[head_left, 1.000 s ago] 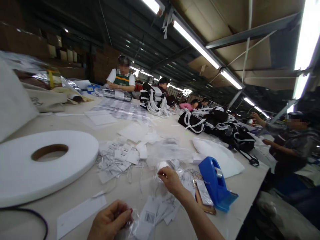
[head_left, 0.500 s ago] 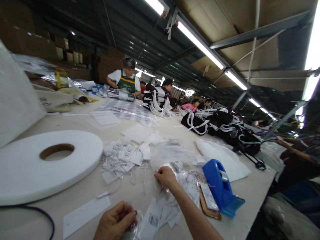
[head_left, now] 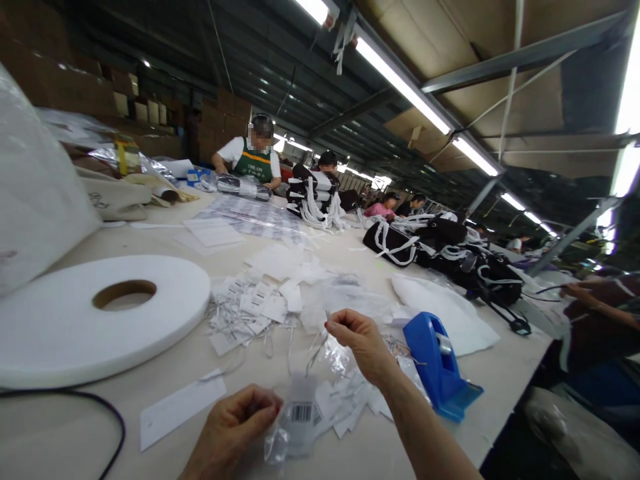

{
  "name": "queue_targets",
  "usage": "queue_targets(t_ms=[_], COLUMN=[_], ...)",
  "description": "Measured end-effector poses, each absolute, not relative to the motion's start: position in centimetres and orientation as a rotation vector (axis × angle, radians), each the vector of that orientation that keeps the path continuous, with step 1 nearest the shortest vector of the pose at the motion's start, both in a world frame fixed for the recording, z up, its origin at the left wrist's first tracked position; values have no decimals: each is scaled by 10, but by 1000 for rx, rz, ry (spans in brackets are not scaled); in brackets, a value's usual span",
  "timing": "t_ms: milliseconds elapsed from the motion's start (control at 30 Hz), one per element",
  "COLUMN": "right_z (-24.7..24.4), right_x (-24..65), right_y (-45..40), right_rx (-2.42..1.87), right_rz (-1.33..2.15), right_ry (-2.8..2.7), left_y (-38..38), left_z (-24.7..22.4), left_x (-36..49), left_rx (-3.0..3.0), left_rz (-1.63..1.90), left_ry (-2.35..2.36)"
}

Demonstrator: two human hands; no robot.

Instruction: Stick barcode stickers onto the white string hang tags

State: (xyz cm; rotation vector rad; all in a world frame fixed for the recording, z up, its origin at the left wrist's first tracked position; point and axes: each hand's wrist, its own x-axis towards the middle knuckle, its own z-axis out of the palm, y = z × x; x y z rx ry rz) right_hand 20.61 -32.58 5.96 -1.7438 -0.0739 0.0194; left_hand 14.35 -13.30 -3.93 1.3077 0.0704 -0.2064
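Note:
My left hand is closed in a pinch on the edge of a small clear plastic bag, low in the view. Higher and to the right, my right hand pinches the string of a hang tag. That string runs down to a white barcode tag, which overlaps the bag; I cannot tell whether it is inside. Several loose white tags lie under and beside my right forearm. A bigger heap of strung tags is beyond my left hand. One long white tag lies to its left.
A large white roll lies flat at left, near a black cable. A blue tape dispenser stands right of my forearm. Black bags with white straps are piled farther back. A co-worker stands across the table.
My right hand has lifted and moved right, drawing the string taut from the tag. The barcode tag now stands against the plastic bag. My left hand has shifted slightly.

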Motion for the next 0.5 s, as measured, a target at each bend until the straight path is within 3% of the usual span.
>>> queue_targets(t_ms=[167,500], right_z=[84,120], right_x=[191,172], right_y=[-317,-305], right_rx=[-1622,-1378], right_rz=[40,86], right_ry=[-160,-300], left_y=[-125,-142], left_z=[-30,1], left_x=[151,175], left_rx=[1462,1206], left_rz=[-159,-572], left_ry=[-251,-596])
